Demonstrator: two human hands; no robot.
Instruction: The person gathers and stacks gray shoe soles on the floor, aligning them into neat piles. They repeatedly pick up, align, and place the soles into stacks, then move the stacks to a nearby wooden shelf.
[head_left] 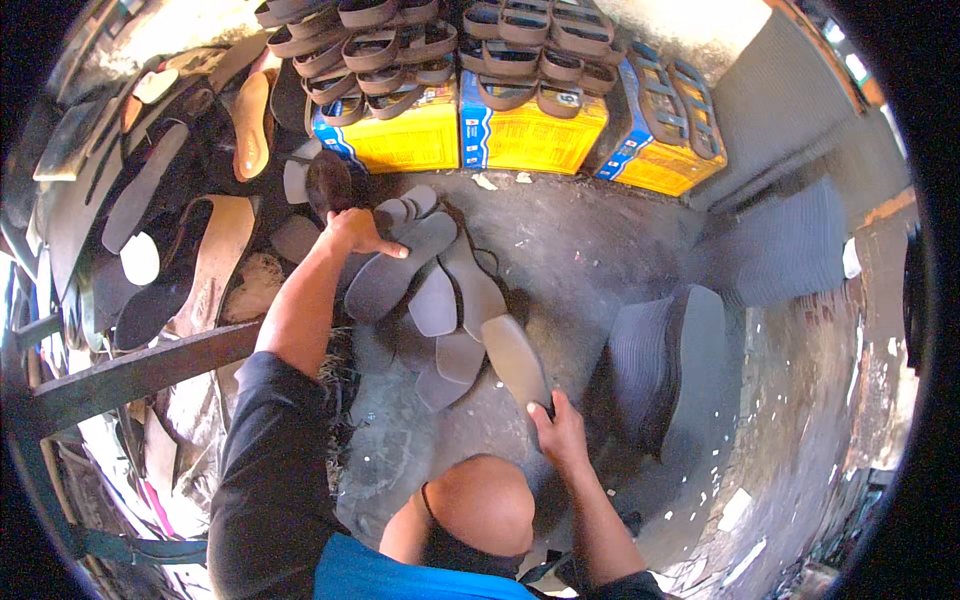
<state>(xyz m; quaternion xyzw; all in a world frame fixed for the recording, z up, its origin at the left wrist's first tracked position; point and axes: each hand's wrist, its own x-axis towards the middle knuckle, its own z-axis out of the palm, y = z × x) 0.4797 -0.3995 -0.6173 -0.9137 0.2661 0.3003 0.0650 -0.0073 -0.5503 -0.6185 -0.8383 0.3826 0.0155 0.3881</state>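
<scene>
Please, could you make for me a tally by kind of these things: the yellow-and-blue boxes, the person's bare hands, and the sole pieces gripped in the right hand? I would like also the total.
Yellow-and-blue boxes: 3
Bare hands, the left hand and the right hand: 2
Sole piece gripped in the right hand: 1
Total: 6

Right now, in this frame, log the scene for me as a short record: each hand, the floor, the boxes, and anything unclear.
Left hand: the hand is next to a dark rounded piece, thumb stretched out over the loose soles
Right hand: the hand grips one end of a long grey-brown sole
Floor, centre: overlapping loose soles
Floor, right: a stack of grey soles
Boxes: yellow-and-blue boxes at the back, brown sandals on top
Unclear: whether the left hand holds anything
</scene>
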